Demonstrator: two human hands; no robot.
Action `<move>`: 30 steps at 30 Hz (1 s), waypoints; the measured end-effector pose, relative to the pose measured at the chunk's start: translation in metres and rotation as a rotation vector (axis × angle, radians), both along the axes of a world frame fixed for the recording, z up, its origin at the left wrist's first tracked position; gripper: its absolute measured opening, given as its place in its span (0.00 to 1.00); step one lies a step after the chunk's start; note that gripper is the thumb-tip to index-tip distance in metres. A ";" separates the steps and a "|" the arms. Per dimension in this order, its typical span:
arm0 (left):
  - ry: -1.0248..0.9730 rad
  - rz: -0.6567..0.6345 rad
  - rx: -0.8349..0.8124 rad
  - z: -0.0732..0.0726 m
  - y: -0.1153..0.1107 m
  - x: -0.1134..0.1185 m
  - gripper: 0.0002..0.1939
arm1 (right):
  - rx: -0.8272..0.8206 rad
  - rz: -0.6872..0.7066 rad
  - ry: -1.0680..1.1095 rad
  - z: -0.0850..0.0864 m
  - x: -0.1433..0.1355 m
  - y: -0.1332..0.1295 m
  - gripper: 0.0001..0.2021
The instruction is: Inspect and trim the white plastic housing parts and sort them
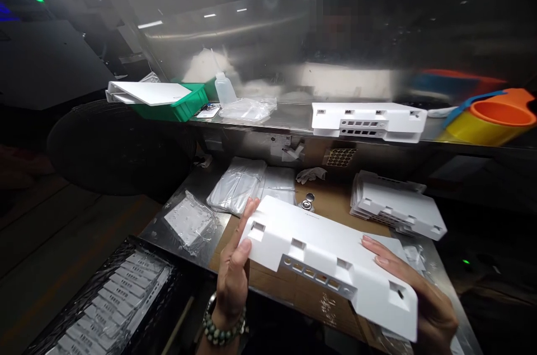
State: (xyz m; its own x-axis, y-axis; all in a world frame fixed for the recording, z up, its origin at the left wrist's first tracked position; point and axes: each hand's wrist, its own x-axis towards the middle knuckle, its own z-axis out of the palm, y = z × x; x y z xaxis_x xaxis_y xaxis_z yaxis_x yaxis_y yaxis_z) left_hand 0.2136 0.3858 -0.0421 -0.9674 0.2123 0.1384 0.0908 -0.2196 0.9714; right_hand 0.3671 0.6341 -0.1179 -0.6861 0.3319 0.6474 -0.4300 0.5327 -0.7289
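Between my hands, tilted above the bench, is a white plastic housing [319,237] with a row of port cut-outs and several square recesses along its near side. My left hand [235,271] grips its left end, thumb on the near face and fingers behind the edge. At the right end, my right hand [423,293] is closed round the housing, with fingertips lying on the top surface. Beyond it, a small round metal tin [308,203] and a crumpled white glove [311,175] lie on brown cardboard [331,198].
Similar white housings [394,204] are stacked at the right; two more [369,120] sit on the metal shelf [289,120]. The shelf also carries a green bin [184,106], a squeeze bottle [225,89] and yellow-orange containers [490,120]. Bagged parts [191,221] lie left; a black-lined box [113,299] holds several labelled pieces.
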 end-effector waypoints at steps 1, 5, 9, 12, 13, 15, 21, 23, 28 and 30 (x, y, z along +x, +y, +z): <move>-0.045 0.007 0.050 0.000 0.001 -0.001 0.26 | 0.030 0.000 0.008 0.001 0.000 0.000 0.20; -0.412 -0.059 0.322 0.003 -0.004 -0.012 0.25 | 0.143 -0.012 0.066 0.007 -0.002 -0.002 0.19; -0.809 -0.382 0.396 0.000 -0.016 -0.026 0.32 | 0.212 0.084 0.040 0.011 -0.007 0.000 0.19; -0.785 -0.428 0.459 -0.007 -0.021 -0.029 0.24 | 0.118 -0.010 -0.144 0.009 -0.012 0.001 0.20; -0.738 -0.410 0.480 -0.009 -0.021 -0.029 0.22 | 0.034 -0.060 -0.196 0.008 -0.013 0.001 0.22; -0.651 -0.391 0.511 -0.011 -0.021 -0.027 0.20 | -0.175 -0.105 -0.285 0.003 -0.012 0.001 0.25; -0.532 -0.332 0.534 -0.017 -0.035 -0.027 0.10 | -0.536 0.060 -0.431 0.003 0.006 -0.005 0.18; -0.558 -0.302 0.516 -0.022 -0.043 -0.029 0.07 | -0.573 0.115 -0.436 0.009 0.009 -0.009 0.17; -0.630 -0.109 0.478 -0.026 -0.049 -0.031 0.09 | -0.676 0.203 -0.471 0.028 0.008 -0.018 0.18; -0.629 -0.001 0.460 -0.024 -0.047 -0.029 0.12 | -0.720 0.224 -0.479 0.033 0.007 -0.021 0.18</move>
State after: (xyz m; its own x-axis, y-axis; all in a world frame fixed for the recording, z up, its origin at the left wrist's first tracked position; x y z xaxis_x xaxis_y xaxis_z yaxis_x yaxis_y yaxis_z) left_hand 0.1843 0.3385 -0.0657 -0.8928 0.2676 -0.3623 -0.4479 -0.6126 0.6513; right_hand 0.3741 0.6132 -0.0849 -0.9268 0.3734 -0.0389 -0.0326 -0.1832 -0.9825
